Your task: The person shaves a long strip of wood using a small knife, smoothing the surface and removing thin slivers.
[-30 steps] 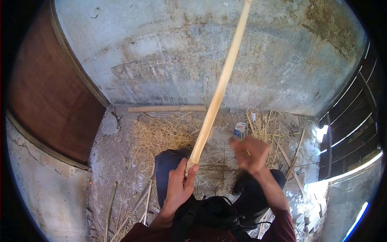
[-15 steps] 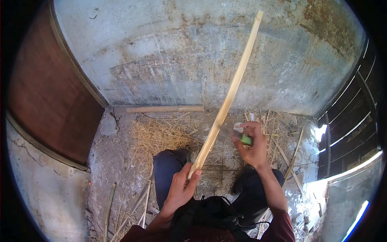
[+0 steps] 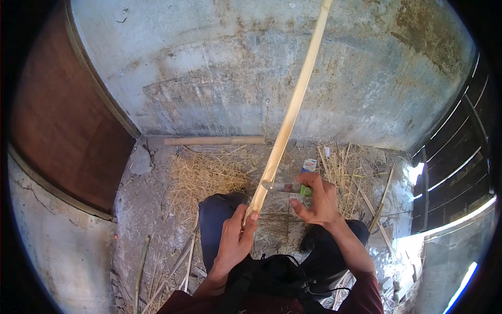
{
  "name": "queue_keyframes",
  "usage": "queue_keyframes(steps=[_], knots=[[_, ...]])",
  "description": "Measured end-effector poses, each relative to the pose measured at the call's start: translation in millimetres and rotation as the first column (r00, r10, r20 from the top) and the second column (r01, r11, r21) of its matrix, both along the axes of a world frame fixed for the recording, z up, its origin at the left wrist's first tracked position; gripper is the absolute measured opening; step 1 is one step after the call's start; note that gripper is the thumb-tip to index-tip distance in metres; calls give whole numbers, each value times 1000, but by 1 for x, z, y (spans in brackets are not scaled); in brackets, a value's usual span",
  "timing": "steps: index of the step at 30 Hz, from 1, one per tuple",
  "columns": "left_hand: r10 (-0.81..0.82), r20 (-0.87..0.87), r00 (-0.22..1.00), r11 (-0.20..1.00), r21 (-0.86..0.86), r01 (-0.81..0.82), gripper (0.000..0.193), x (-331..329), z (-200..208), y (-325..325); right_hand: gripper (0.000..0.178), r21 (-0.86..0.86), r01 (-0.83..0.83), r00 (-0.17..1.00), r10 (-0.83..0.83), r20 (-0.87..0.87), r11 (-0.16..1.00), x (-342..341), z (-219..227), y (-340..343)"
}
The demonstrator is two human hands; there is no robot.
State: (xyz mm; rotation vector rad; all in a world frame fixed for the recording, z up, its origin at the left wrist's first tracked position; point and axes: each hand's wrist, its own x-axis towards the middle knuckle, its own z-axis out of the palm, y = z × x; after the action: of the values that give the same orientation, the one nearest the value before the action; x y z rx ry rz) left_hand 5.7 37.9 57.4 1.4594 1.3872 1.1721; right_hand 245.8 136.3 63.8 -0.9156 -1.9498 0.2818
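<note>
My left hand [image 3: 236, 238] is wrapped round the lower end of a long, pale split bamboo strip [image 3: 293, 112], thumb on top. The strip slants up and to the right, out of the upper edge. Across its lower part, just above my left hand, lies the blade of a knife [image 3: 285, 187] with a green handle. My right hand [image 3: 323, 201] is curled loosely about the handle. Its thumb stands apart below, while the fingers bend over the handle and hide its end. Whether the blade has cut into the bamboo I cannot tell.
A heap of straw-like shavings [image 3: 206, 172] covers the floor before my left knee. A bamboo pole [image 3: 214, 141] lies along the stained wall [image 3: 209, 83]. More strips and shavings [image 3: 350, 172] lie at right, near a small packet [image 3: 309, 165]. A brown door panel [image 3: 68, 120] stands left.
The knife and my right hand have come down and left, closer to my left hand. The bamboo strip's upper end has shifted up and left, leaving the view.
</note>
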Motion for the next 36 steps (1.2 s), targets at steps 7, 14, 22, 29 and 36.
queue_keyframes(steps=[7,14,22,29,36], knots=[[-17,14,1000,1000,-22,18,27,2,1,-5,36,183,-109,994,107,19,977,5,-9,12],[-46,12,999,999,18,46,26,2,1,-10,27,213,-36,999,38,-4,976,14,-10,11],[-32,32,999,999,44,30,35,5,2,-12,25,263,-19,997,37,-64,965,14,-2,11],[-41,24,999,998,39,40,31,4,-2,-12,22,311,26,998,-6,-65,950,17,-3,13],[-55,47,997,997,49,53,30,4,-2,-15,23,348,35,997,-7,-79,937,18,-1,13]])
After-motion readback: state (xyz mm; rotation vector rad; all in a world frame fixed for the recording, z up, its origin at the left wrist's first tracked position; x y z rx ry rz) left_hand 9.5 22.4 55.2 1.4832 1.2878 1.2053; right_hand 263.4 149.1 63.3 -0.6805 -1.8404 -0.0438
